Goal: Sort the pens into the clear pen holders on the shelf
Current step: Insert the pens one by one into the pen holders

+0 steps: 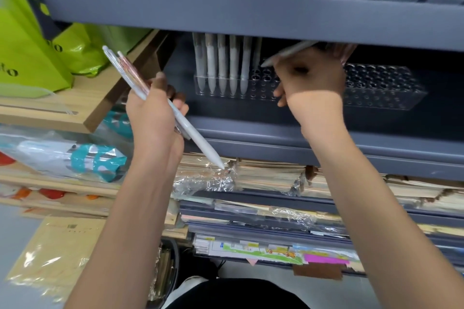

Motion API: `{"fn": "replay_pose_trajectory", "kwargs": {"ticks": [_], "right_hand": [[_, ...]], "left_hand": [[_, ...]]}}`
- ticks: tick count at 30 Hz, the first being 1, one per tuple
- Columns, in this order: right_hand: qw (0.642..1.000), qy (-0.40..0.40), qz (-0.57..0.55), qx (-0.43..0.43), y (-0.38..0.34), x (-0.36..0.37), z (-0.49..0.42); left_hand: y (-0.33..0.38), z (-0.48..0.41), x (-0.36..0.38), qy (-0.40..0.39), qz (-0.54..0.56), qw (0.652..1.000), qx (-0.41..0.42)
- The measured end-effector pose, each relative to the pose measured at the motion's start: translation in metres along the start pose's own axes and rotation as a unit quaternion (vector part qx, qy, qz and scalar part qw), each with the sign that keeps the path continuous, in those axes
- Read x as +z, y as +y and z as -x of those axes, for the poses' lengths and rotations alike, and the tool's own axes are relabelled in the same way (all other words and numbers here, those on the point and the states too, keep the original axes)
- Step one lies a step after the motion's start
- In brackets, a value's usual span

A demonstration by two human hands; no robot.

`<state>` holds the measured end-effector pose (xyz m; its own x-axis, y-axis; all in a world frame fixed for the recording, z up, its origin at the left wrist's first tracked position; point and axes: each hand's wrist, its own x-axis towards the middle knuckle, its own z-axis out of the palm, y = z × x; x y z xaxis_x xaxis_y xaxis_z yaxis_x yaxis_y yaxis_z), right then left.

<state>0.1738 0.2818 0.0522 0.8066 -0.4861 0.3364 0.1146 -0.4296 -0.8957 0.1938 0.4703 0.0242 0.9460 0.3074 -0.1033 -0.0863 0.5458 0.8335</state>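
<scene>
A clear pen holder [376, 93] with many round holes sits on the grey shelf [326, 133]. Several white pens [222, 63] stand upright in its left rows. My right hand [311, 80] reaches into the shelf above the holder and pinches one white pen [283, 54], tilted with its tip pointing down-left over the holes. My left hand [155, 110] stays in front of the shelf, left of the holder, gripping a small bundle of pens [130, 75]; one long white pen [198, 143] points down-right.
The upper shelf's front beam [251, 15] hangs low over the holder and hides the pen tops. Green bags [32, 57] stand on a wooden shelf at the left. Wrapped stacks of notebooks [271, 175] fill the shelves below.
</scene>
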Motion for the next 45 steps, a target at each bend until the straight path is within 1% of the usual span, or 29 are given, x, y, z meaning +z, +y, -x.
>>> {"fn": "replay_pose_trajectory", "kwargs": {"ticks": [2, 5, 9, 15, 17, 20, 23, 27, 32, 35, 36, 38, 39, 40, 41, 42, 43, 44, 45], "right_hand": [[0.998, -0.020, 0.061, -0.017, -0.002, 0.003, -0.011], [0.982, -0.081, 0.163, -0.055, -0.003, 0.006, -0.026], [0.960, -0.120, 0.238, -0.085, 0.001, 0.009, -0.042], [0.931, -0.193, 0.308, -0.032, 0.004, 0.022, -0.065], [0.927, -0.209, 0.313, -0.011, 0.003, 0.026, -0.071], [0.920, -0.219, 0.325, 0.004, 0.002, 0.030, -0.074], [0.913, -0.213, 0.348, 0.004, 0.003, 0.030, -0.074], [0.920, -0.198, 0.339, -0.005, 0.007, 0.028, -0.072], [0.921, -0.202, 0.332, -0.014, 0.006, 0.027, -0.070], [0.939, -0.202, 0.279, 0.001, 0.000, 0.018, -0.060], [0.944, -0.183, 0.274, -0.016, -0.002, 0.013, -0.053], [0.957, -0.121, 0.258, -0.059, -0.007, 0.005, -0.032], [0.968, -0.114, 0.215, -0.059, -0.010, 0.002, -0.016], [0.979, -0.143, 0.143, -0.036, -0.014, 0.001, 0.004], [0.977, -0.198, 0.077, -0.004, -0.017, 0.001, 0.024], [0.965, -0.258, 0.038, 0.017, -0.019, 0.001, 0.043], [0.953, -0.302, 0.022, 0.021, -0.019, 0.002, 0.058], [0.945, -0.327, 0.013, 0.017, -0.019, 0.004, 0.070], [0.942, -0.335, 0.011, 0.009, -0.018, 0.007, 0.077]], "left_hand": [[-0.001, -0.002, -0.001, -0.003, 0.004, 1.000, -0.002], [-0.001, -0.004, -0.002, -0.006, 0.002, 1.000, -0.001], [-0.001, -0.007, -0.004, -0.016, 0.001, 1.000, -0.004], [-0.001, -0.009, -0.005, -0.010, 0.011, 1.000, -0.007], [0.000, -0.011, -0.005, -0.006, 0.011, 1.000, -0.009], [0.001, -0.012, -0.006, -0.006, 0.012, 1.000, -0.011], [0.001, -0.013, -0.007, -0.007, 0.014, 1.000, -0.012], [0.001, -0.013, -0.006, -0.011, 0.018, 1.000, -0.014], [0.000, -0.013, -0.007, -0.015, 0.014, 1.000, -0.013], [0.002, -0.012, -0.007, -0.014, 0.019, 1.000, -0.018], [0.003, -0.011, -0.006, -0.015, 0.021, 0.999, -0.020], [0.004, -0.010, -0.006, -0.020, 0.022, 0.999, -0.023], [0.004, -0.008, -0.006, -0.022, 0.018, 0.999, -0.023], [0.003, -0.006, -0.006, -0.023, 0.012, 0.999, -0.021], [0.002, -0.004, -0.005, -0.023, 0.006, 1.000, -0.018], [0.001, -0.002, -0.004, -0.023, 0.001, 1.000, -0.014], [0.000, 0.000, -0.002, -0.022, -0.004, 1.000, -0.009], [0.000, 0.001, 0.000, -0.020, -0.006, 1.000, -0.004], [-0.001, 0.001, 0.002, -0.018, -0.006, 1.000, 0.002]]}}
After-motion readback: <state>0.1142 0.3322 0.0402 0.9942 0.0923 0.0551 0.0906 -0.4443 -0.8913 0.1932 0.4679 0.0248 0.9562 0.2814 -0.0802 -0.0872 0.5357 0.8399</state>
